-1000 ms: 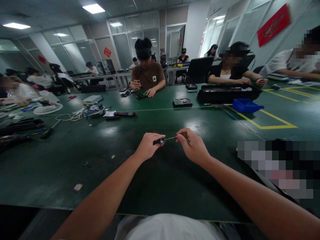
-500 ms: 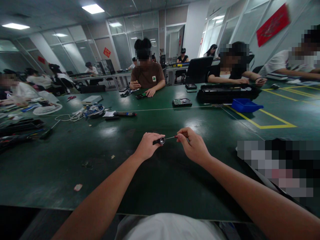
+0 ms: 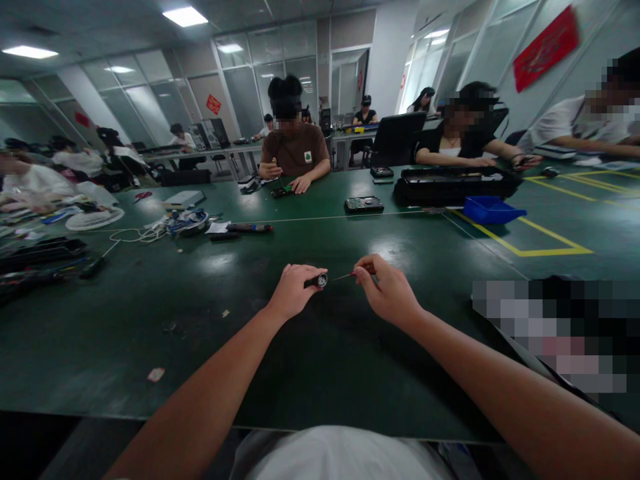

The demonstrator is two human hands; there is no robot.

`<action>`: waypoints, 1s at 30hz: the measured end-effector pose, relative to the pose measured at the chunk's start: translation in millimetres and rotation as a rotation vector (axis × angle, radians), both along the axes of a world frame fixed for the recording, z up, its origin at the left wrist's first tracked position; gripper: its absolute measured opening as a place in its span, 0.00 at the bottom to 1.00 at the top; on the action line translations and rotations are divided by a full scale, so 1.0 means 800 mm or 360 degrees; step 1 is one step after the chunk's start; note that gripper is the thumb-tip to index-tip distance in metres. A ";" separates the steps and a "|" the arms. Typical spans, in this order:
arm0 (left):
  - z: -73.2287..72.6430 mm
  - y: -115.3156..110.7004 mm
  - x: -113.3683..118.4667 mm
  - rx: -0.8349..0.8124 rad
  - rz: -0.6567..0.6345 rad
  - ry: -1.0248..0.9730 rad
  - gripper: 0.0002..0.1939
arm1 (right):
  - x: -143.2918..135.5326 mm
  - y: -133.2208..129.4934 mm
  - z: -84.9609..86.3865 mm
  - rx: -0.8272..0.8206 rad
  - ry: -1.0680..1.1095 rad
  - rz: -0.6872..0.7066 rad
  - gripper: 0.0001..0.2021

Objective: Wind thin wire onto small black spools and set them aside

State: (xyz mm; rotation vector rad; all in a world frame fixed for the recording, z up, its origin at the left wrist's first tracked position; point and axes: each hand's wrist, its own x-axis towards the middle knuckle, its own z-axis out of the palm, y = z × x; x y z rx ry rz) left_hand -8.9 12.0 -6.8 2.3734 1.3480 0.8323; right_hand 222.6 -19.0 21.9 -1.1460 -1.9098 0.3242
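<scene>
Tube, black and round-ended, sat at the wearer's twelve o'clock over the bench, gripped in the left hand. At its three o'clock, the right hand pinched a screwdriver, tip just apart from the tube. Working at that round end seemed the step in hand; the next move, by judgement, called for lining the tip up. Both wrists bent inward, forearms reaching in from eight and four o'clock.
</scene>
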 end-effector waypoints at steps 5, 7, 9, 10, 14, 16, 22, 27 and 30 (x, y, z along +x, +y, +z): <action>0.001 -0.001 0.001 -0.0021 -0.0023 0.0007 0.19 | -0.001 -0.003 0.003 -0.0028 0.0057 -0.0003 0.05; 0.003 -0.003 0.001 -0.0036 -0.0034 0.0014 0.19 | -0.002 -0.004 0.003 -0.0033 0.0050 0.0033 0.05; 0.003 -0.004 0.002 -0.0047 -0.0032 0.0027 0.19 | -0.002 -0.003 0.003 -0.0039 0.0034 0.0072 0.04; 0.003 -0.004 0.001 -0.0049 -0.0030 0.0034 0.19 | -0.003 -0.003 0.003 -0.0045 0.0026 0.0087 0.04; -0.001 -0.002 0.000 -0.0039 -0.0039 0.0038 0.20 | -0.003 -0.002 0.003 -0.0040 -0.0003 0.0067 0.04; -0.003 0.000 0.000 -0.0035 -0.0033 0.0021 0.20 | -0.003 -0.003 0.004 -0.0018 -0.0013 0.0035 0.04; 0.000 0.000 -0.001 -0.0019 -0.0003 -0.0085 0.19 | 0.000 -0.002 0.004 0.0047 -0.0031 -0.0069 0.05; 0.001 0.001 -0.001 -0.0022 0.0165 -0.0295 0.18 | 0.001 -0.002 0.004 0.0044 0.0015 -0.0122 0.05; 0.000 0.008 -0.001 -0.0117 0.0271 -0.0639 0.16 | 0.002 -0.002 0.007 0.0044 0.0035 -0.0138 0.06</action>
